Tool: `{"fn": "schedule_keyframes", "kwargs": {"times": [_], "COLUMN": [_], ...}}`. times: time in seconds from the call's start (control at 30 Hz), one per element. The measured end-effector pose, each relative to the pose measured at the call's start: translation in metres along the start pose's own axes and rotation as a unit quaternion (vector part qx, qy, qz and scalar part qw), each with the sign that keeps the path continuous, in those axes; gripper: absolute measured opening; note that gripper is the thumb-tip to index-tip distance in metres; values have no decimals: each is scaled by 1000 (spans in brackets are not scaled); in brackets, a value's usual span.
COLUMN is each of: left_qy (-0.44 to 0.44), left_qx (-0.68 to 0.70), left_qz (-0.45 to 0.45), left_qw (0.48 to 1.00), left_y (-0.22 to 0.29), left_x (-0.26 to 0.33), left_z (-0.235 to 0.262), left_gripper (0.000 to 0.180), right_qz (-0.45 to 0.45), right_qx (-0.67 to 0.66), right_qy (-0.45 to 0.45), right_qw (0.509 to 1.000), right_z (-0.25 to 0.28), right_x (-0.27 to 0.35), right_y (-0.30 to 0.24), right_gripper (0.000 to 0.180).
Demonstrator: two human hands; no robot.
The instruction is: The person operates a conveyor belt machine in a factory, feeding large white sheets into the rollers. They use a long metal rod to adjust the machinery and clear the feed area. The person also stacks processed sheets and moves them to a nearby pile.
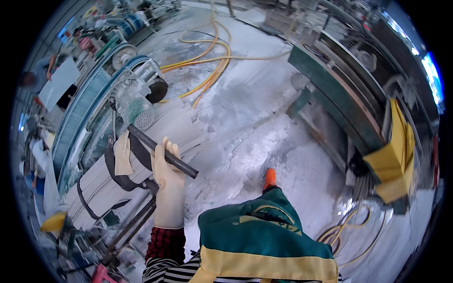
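Left hand point(169, 181), in a pale rubber glove, is closed fully around a dark, round, matte bar handle point(163, 151) that slants up-left toward a dust-coated motor housing point(137, 101). The handle stands above a stack of grey stone strips point(118, 162) bound by black straps. Right hand is out of view. Yellow hoses point(207, 56) lie across the white-powdered floor.
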State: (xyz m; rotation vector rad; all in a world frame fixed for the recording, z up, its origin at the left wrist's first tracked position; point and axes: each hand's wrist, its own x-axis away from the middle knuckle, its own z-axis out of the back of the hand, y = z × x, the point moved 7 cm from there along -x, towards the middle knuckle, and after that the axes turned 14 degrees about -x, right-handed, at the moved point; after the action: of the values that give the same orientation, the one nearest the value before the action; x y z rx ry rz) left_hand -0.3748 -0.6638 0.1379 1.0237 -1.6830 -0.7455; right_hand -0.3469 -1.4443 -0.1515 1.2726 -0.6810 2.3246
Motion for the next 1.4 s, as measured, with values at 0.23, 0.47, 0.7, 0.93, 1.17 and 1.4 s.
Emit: {"fn": "schedule_keyframes", "kwargs": {"times": [0.23,0.47,0.7,0.93,1.17,1.4], "left_qy": [99,174,255,237,319,354], "left_qx": [-31,-48,-50,-44,-69,-77], "left_qz": [-56,-132,-181,-109,-106,-85], "left_qw": [993,975,949,964,939,928], "left_y": [23,48,65,78,99,97], "left_x": [4,-96,-274,-360,-366,-337], "left_z": [-87,-126,-221,-302,-299,-287], "left_gripper": [24,30,33,22,31,45], "right_qz": [345,394,384,331,343,427], "right_qx": [-181,-267,-111,-127,57,128], "right_qy": [61,-200,-327,-296,-325,-376], "right_qw": [919,856,856,887,880,812], "right_z": [243,158,74,83,6,-107], "right_x": [-157,-115,-112,-228,-269,-195], "right_y": [-447,-780,-1000,-1098,-1232,-1390], "right_gripper": [44,45,45,41,42,47]}}
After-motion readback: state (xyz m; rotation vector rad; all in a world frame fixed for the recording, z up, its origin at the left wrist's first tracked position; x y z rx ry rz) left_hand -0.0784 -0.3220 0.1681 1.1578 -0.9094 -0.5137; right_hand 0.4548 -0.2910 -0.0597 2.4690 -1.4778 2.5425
